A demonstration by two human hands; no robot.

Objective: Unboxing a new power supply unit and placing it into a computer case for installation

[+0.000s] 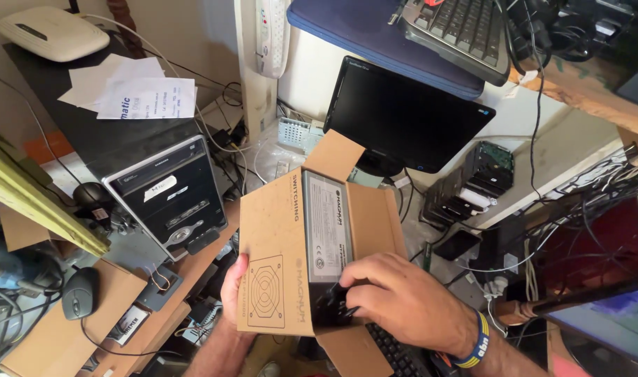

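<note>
An open brown cardboard box (270,230) is held up in front of me, flaps spread. Inside it sits a grey metal power supply unit (326,227) with a label on its side. My left hand (233,290) grips the box from underneath at its left lower edge. My right hand (396,297) reaches into the box's open end, fingers curled on the dark end of the power supply. A blue and yellow wristband (478,342) is on my right wrist.
A black desktop computer tower (162,188) stands left with papers (134,91) on top. A black monitor (402,115) sits behind the box. A mouse (79,293), cardboard sheets, a keyboard (465,28) on the upper shelf, a white router (50,31) and tangled cables surround the area.
</note>
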